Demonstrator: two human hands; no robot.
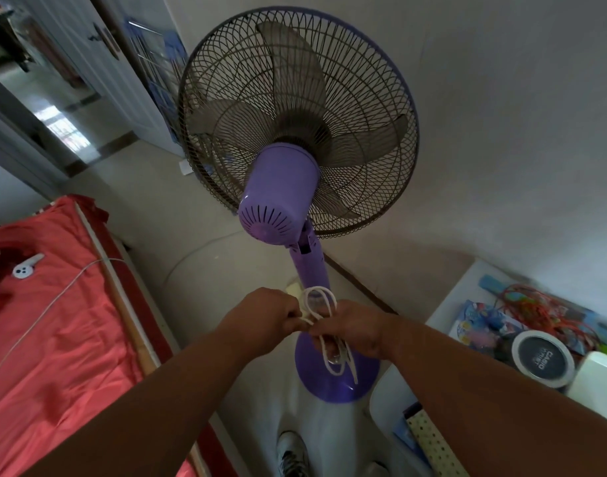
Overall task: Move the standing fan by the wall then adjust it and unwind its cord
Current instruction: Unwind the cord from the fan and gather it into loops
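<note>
plain pale wall [501,115], beige floor [150,201] — red-sheeted bed [61,321], white door [99,63]

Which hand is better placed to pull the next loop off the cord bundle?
Probably the left hand: it pinches a strand at the bundle's edge, while the right hand grips the coiled cord in its middle and steadies it by the fan pole.

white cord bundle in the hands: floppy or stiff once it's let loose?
Probably floppy: the white cord hangs in soft uneven loops between the left hand and the right hand. Loops dangling below the right hand suggest it will sag and may tangle if dropped. It looks thin, so likely light against the fan.
</note>
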